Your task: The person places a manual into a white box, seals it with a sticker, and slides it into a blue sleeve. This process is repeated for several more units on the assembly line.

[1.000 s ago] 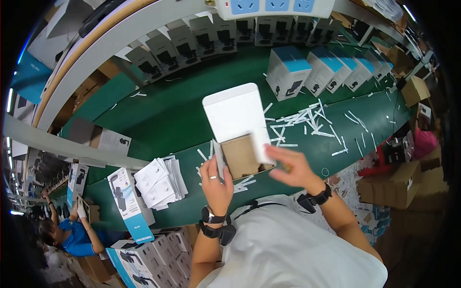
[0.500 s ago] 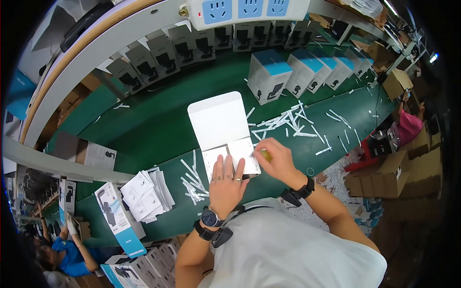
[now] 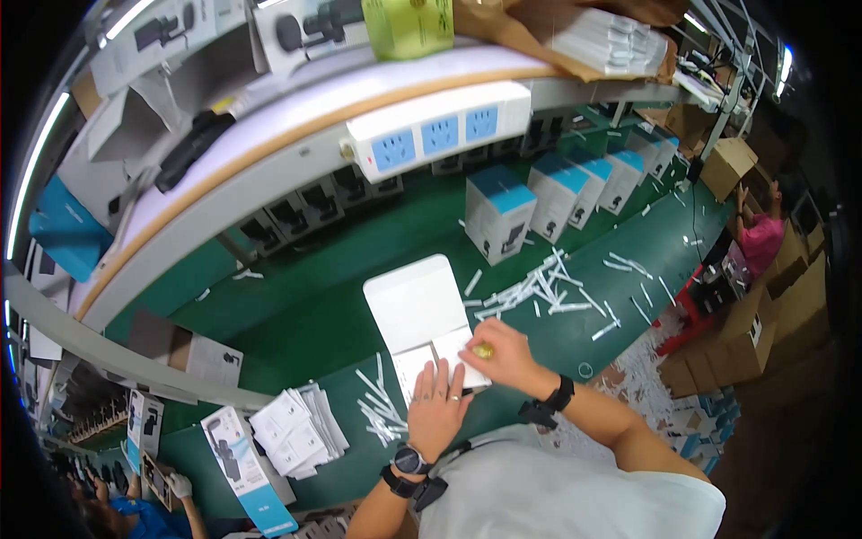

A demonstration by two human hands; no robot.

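Note:
A white carton [image 3: 416, 305] lies on the green bench in front of me, its lid flap standing open away from me. My left hand [image 3: 437, 413] is flat on the near part of the carton, fingers stretched out and holding nothing. At the carton's right side, my right hand [image 3: 514, 357] pinches a small yellow-green roundish thing [image 3: 483, 351] whose kind I cannot make out. The right fingertips are right over the carton's right edge. Under my hands, the carton's contents are mostly hidden.
White paper strips [image 3: 543, 287] are scattered to the right, more strips [image 3: 381, 409] to the left. A stack of leaflets [image 3: 301, 431] lies beside a printed box [image 3: 242, 463]. Blue-topped boxes [image 3: 499, 216] stand at the back, below a shelf carrying a power strip [image 3: 440, 133]. Co-workers sit at both sides.
The view has tilted upward, so the shelf shows more and the bench sits lower. My right hand has come slightly left, closer over the carton; my left hand stays flat on it.

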